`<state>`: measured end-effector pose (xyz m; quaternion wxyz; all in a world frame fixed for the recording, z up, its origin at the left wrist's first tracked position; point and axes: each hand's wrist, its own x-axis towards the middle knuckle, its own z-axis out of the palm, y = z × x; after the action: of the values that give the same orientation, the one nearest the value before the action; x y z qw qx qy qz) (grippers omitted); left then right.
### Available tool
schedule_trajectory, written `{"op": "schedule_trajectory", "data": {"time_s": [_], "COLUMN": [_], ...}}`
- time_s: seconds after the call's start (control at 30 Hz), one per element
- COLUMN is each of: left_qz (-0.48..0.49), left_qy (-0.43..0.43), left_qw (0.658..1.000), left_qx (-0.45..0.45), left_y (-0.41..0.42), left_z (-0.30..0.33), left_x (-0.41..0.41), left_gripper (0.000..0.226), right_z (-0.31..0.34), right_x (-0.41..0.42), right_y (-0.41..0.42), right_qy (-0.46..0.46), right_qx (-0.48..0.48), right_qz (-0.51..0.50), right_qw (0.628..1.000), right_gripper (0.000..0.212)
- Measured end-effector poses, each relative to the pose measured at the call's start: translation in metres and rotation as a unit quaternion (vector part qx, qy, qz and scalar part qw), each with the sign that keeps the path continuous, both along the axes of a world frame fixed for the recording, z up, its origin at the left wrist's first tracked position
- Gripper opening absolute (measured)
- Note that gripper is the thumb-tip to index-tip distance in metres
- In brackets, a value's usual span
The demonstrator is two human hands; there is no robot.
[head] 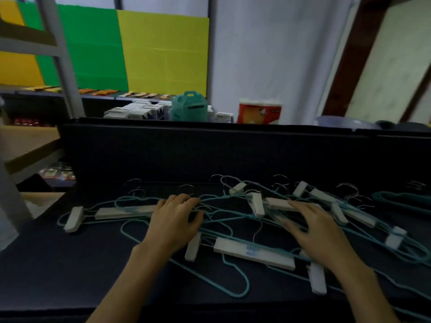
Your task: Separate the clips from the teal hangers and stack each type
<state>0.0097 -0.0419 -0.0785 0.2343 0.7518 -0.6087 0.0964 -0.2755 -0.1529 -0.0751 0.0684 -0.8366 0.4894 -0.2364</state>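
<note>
A tangle of thin teal hangers (pixel 233 285) with metal hooks lies spread across the dark table (pixel 58 264). Several white clips are clamped on them, such as a long one (pixel 254 252) in front, a small one (pixel 73 219) at the left and another (pixel 257 203) in the middle. My left hand (pixel 173 222) rests on the pile left of centre, fingers curled down over teal wires. My right hand (pixel 314 229) lies on the pile to the right, fingers spread and touching hangers and a white clip. A few bare teal hangers (pixel 401 198) lie apart at the far right.
A tall dark panel (pixel 210 152) stands along the table's back edge. Behind it are white boxes (pixel 137 111), a teal container (pixel 190 107) and a red-and-white pack (pixel 260 111). A grey shelf frame (pixel 60 54) stands at the left.
</note>
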Motion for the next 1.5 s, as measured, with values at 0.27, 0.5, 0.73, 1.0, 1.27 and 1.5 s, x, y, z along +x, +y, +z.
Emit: {"op": "schedule_trajectory", "data": {"time_s": [0.27,0.5,0.73,1.0,1.27,1.5], "left_qz": [-0.072,-0.073,-0.070,-0.088,-0.132,-0.177], "left_qy": [0.014,0.005,0.001,0.028,0.030,0.020], "left_qw": [0.997,0.997,0.997,0.995,0.986,0.977], "left_qx": [0.033,0.039,0.033,0.032,0.092,0.119], "left_y": [-0.026,-0.037,-0.040,-0.037,-0.029,-0.034], "left_z": [-0.012,-0.007,-0.015,-0.020,-0.014,-0.007], "left_x": [-0.001,-0.006,-0.020,-0.026,-0.041,-0.043], "left_gripper": [0.045,0.049,0.066,0.071,0.092,0.097], "right_z": [-0.001,-0.001,0.001,0.014,0.023,0.030], "right_x": [-0.017,-0.020,-0.020,-0.014,-0.017,-0.033], "right_y": [-0.020,-0.062,-0.079,-0.083,-0.073,-0.044], "right_qy": [0.015,0.073,0.074,0.001,-0.044,-0.041], "right_qx": [0.007,0.009,0.052,-0.051,-0.083,-0.100], "right_qz": [-0.040,0.011,0.073,0.103,0.101,0.060], "right_qw": [0.999,0.997,0.993,0.993,0.990,0.992], "right_gripper": [0.047,0.042,0.039,0.033,0.034,0.035]}}
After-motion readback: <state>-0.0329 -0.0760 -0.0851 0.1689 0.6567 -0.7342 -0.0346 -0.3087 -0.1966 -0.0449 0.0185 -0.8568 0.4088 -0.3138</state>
